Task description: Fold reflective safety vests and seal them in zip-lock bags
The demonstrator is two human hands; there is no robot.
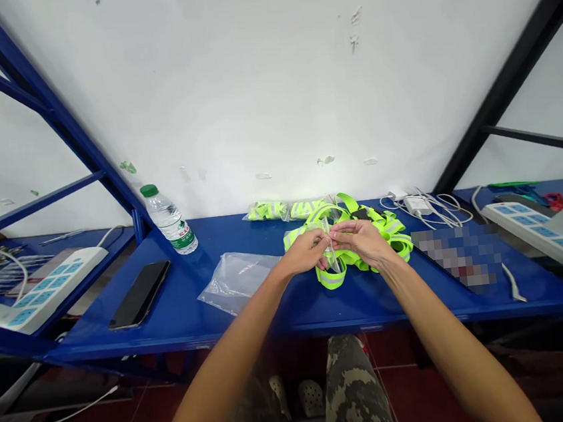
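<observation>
A tangled pile of neon yellow-green reflective straps [391,229] with silver stripes lies on the blue table, with a black buckle-like piece among it. At its front left, my left hand [306,252] and my right hand [360,240] meet, fingertips pinched close together. Between them shows a thin pale strip [335,259], apparently part of a reflective strap, above a neon loop [331,278]. The fingers cover much of what they grip. Left of my left hand lies a flat clear plastic bag [241,279].
Behind the pile are packaged neon straps [269,210]. A water bottle [172,219] and black phone [140,294] stand and lie to the left. A white charger with cable [418,206] and a blurred-out flat object [460,259] are at right. Power strips [43,290] flank the table beyond the frame posts.
</observation>
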